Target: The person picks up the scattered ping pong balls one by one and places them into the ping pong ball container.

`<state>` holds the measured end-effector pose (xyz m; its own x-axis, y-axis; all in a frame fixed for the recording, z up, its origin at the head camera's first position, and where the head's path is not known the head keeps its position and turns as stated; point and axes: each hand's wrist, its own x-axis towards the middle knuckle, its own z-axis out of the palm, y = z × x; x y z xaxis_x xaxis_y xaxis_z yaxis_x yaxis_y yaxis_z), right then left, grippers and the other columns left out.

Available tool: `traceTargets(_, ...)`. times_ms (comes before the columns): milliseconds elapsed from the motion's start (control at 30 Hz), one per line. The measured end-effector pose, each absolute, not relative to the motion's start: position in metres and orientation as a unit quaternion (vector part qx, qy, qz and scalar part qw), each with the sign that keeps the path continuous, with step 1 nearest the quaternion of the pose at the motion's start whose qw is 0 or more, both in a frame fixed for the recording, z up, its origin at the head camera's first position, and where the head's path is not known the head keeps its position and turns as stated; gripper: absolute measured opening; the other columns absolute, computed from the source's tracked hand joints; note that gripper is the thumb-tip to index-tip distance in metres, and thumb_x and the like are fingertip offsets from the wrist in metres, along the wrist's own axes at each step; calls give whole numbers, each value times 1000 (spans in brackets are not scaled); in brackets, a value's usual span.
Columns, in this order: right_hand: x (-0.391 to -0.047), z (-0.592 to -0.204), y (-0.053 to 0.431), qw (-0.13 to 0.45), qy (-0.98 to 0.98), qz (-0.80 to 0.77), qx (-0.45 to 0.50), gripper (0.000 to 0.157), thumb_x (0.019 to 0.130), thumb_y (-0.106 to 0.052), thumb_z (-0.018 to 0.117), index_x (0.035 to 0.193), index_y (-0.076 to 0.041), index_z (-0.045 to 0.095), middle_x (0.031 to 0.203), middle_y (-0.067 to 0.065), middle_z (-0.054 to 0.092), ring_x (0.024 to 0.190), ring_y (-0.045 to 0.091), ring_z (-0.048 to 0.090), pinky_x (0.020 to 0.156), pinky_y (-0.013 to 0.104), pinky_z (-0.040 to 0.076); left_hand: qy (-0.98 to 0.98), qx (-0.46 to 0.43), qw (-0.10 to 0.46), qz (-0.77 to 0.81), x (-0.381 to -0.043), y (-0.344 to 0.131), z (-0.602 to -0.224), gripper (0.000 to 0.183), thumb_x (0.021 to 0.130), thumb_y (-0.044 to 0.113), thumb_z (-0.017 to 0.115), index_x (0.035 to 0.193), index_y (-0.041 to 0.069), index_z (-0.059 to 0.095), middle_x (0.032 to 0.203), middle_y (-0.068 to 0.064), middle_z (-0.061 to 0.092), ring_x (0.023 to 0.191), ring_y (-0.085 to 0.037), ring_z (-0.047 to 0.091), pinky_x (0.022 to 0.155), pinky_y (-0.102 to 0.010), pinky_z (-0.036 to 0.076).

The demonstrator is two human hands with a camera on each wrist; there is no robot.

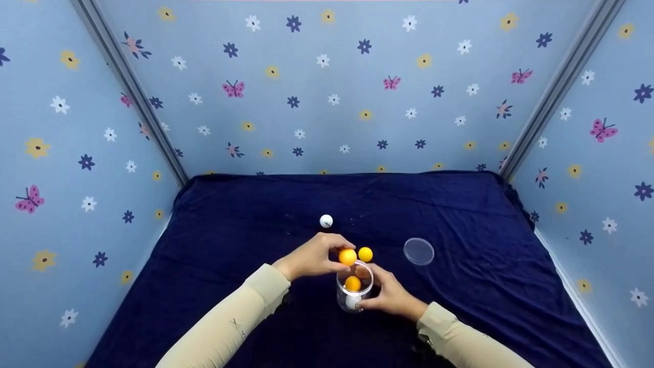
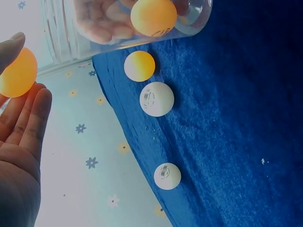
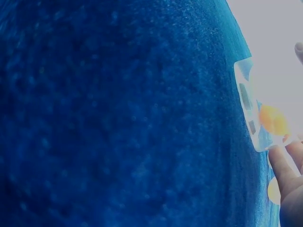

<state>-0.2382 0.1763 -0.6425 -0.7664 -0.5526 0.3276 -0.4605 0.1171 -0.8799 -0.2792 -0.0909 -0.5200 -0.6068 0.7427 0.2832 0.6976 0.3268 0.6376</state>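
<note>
My left hand pinches an orange ping-pong ball between thumb and fingers, right at the rim of a clear plastic jar. Around the jar's right side curls my right hand, gripping it. Inside the jar lies another orange ball, with something white below it. A third orange ball rests on the cloth just beyond the jar. Two white ping-pong balls, one nearer and one farther, sit on the cloth in the left wrist view; the head view shows just one white ball.
A round clear lid lies flat on the cloth to the right of the jar. Dark blue cloth covers the table, with folds on the right side. Flowered panels stand behind and on both sides.
</note>
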Motion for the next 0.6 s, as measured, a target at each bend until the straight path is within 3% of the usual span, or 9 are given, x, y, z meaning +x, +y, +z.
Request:
traceTargets(200, -238, -642, 176, 41, 743, -577, -337, 84, 76, -7, 99, 148, 2, 57, 138, 21, 71, 127, 39, 70, 112, 29, 55, 807, 452, 43, 377, -277, -89, -522, 41, 89, 11, 90, 126, 0, 77, 119, -14, 77, 105, -23, 73, 95, -44, 65)
traceTargets(433, -238, -642, 176, 37, 743, -574, -343, 83, 77, -7, 98, 148, 0, 57, 139, 21, 70, 125, 42, 70, 110, 42, 58, 820, 466, 33, 330, -275, -88, -524, 40, 90, 23, 90, 123, 5, 79, 116, -9, 77, 106, -30, 72, 99, -43, 61)
traceTargets(600, -237, -642, 176, 35, 740, -577, -344, 82, 76, -6, 98, 148, 1, 58, 140, 21, 69, 126, 21, 70, 110, 40, 58, 824, 470, 31, 314, -273, -86, -526, 37, 88, 24, 91, 118, 9, 78, 113, -5, 78, 103, -24, 71, 97, -35, 59)
